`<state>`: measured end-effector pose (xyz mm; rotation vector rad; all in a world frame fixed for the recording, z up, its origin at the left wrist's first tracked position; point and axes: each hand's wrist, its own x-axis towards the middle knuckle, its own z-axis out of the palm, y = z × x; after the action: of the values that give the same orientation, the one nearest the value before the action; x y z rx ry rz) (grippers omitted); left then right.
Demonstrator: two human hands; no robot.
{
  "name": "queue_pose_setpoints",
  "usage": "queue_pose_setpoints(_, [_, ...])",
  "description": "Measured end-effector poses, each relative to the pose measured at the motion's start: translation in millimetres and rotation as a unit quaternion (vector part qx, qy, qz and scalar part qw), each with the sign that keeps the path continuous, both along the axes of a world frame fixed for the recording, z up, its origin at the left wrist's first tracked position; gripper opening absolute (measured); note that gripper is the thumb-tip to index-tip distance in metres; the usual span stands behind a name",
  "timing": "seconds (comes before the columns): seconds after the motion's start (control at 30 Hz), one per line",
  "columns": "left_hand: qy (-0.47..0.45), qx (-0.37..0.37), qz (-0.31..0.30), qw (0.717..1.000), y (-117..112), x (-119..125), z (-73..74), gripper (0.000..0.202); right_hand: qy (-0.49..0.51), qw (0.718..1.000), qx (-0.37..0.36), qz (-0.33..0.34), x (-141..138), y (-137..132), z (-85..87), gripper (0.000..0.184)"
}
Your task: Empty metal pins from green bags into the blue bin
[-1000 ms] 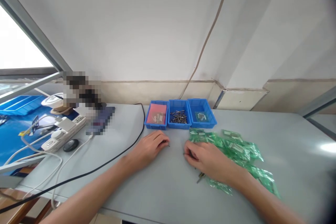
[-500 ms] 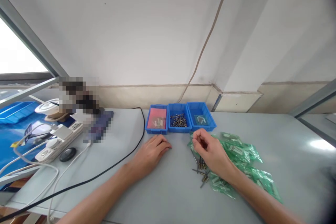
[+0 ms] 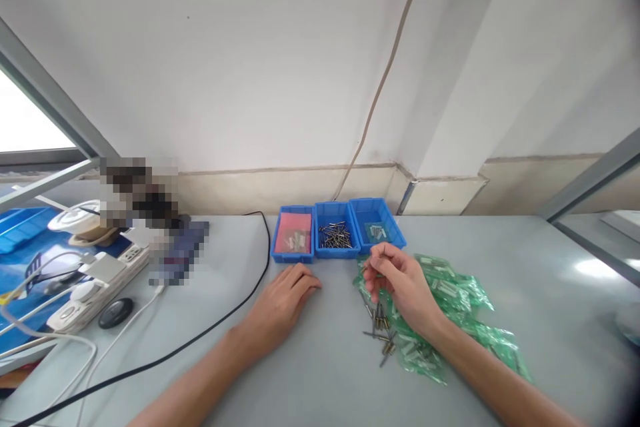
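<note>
My left hand lies flat on the grey table, fingers stretched toward the blue bins, holding nothing. My right hand is raised a little above the table with fingers curled in a pinch; what it holds is too small to make out. Just below it lies a small heap of metal pins. A pile of green plastic bags spreads to the right of that hand. Three blue bins stand ahead: the left bin with a pink sheet, the middle bin with pins, the right bin.
A black cable runs across the table's left part. White power strips with plugs and a round black object lie at the left edge. A wall rises right behind the bins.
My right hand lifted off the table and moved toward the bins, uncovering the heap of pins. The left hand stayed flat in place. The view tilted slightly.
</note>
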<state>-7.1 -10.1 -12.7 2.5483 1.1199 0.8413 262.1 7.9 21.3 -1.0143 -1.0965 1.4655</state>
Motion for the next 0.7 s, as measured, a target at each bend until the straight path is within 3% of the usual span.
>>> queue_pose_setpoints(0.43, [0.012,-0.012,0.0,1.0,0,2,5.0,0.02,-0.032,0.999,0.013,-0.017,-5,-5,4.7,0.041])
queue_pose_setpoints(0.7, [0.048,0.013,0.005,0.999,1,-2,9.2,0.016,-0.067,0.997,0.032,-0.004,-8,-2,-7.5,0.04])
